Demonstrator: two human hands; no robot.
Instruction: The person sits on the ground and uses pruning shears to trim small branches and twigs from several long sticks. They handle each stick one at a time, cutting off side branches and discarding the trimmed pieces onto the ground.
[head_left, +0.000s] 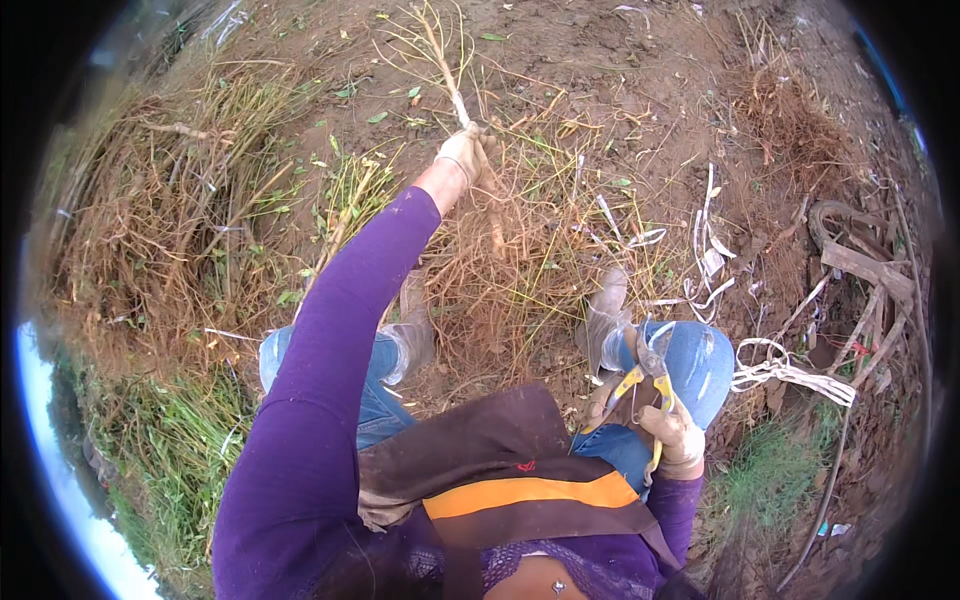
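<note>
My gloved left hand (471, 152) reaches far forward and grips a bare-rooted sapling (444, 60) low on its stem. The thin branches point away from me, and its brown roots (493, 217) hang towards my feet. Over my right knee, my gloved right hand (671, 431) holds pruning shears (646, 379) with yellow handles. Their blades point away from me, and the handles are spread. A pile of cut roots and twigs (480, 307) lies on the soil between my boots.
Bundled saplings with tangled roots (172, 225) lie at the left. White plastic strips (705, 262) are scattered at the right, and a bunch of white ties (795, 375) lies beside my right knee. A wooden frame (870, 270), perhaps a stool, lies at the far right.
</note>
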